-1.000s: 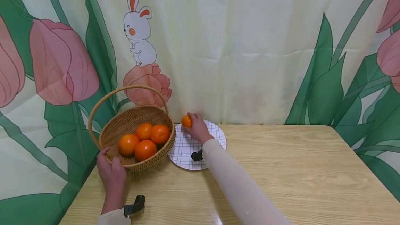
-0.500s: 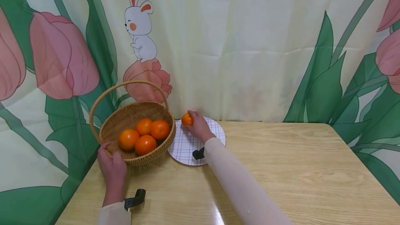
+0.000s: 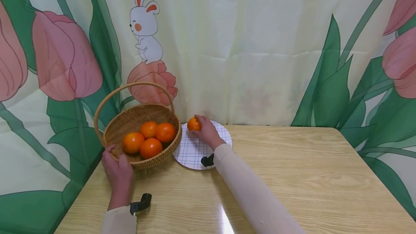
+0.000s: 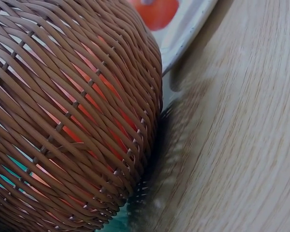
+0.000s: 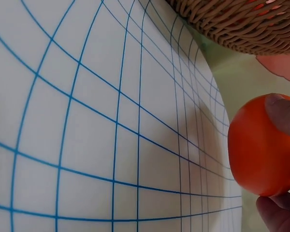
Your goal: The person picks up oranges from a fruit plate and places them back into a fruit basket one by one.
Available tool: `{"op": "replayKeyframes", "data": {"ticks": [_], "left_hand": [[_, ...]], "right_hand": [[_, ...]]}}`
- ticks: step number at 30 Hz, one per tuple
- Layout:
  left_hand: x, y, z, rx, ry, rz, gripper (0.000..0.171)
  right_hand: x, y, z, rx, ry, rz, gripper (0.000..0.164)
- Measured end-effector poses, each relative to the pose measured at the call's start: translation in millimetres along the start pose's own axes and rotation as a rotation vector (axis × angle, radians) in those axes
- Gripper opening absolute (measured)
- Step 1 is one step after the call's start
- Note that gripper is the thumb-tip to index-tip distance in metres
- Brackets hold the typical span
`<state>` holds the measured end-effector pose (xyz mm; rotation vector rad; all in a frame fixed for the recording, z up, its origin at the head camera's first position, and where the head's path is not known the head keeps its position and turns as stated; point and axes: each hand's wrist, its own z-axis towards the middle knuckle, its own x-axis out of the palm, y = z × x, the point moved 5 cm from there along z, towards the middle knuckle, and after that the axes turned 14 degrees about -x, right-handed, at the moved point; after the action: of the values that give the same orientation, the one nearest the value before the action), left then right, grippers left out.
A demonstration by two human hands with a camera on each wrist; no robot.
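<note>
My left hand (image 3: 117,169) grips the near-left rim of a wicker basket (image 3: 125,116), thumb on the rim. The basket is tilted, its opening facing me, and several round, glossy orange fruits (image 3: 151,148) lie inside. In the left wrist view the woven basket wall (image 4: 72,116) fills the left side, fruit colour showing through its gaps. My right hand (image 3: 208,133) holds another round orange fruit (image 5: 261,145) between thumb and fingers, at the far-left edge of a white plate (image 3: 191,151) with blue grid lines. Whether this fruit touches the plate cannot be told.
The light wooden table (image 3: 292,176) stretches to the right. A curtain (image 3: 260,46) printed with tulips and a rabbit hangs behind it. The basket stands close against the plate's left side. A black wrist mount (image 3: 141,203) sticks out from the left sleeve.
The head view has shifted slightly, so basket and plate appear a little higher. Both hands keep their holds, and the fruit in my right hand stays at the plate's far-left edge.
</note>
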<state>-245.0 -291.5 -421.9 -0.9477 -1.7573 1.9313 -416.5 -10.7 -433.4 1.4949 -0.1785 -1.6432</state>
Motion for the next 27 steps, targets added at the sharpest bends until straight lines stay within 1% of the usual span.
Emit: {"op": "replayKeyframes", "data": {"ticks": [6,15,23,27], "left_hand": [[-1.2,0.6,0.2,0.002,0.002,-0.003,0.048],[-0.9,2.2,-1.0,-0.032,0.026,0.006,0.049],[0.4,2.8,-1.6,-0.053,0.045,0.014,0.05],[0.4,1.6,-2.5,-0.046,0.046,0.01,0.05]], "right_hand": [[-5.3,5.3,-6.0,-0.031,-0.006,-0.022,0.069],[-14.5,13.3,-14.6,-0.069,-0.014,-0.027,0.071],[-25.7,25.1,-23.3,-0.104,-0.028,-0.019,0.071],[-30.7,30.8,-27.1,-0.113,-0.035,-0.023,0.07]]}}
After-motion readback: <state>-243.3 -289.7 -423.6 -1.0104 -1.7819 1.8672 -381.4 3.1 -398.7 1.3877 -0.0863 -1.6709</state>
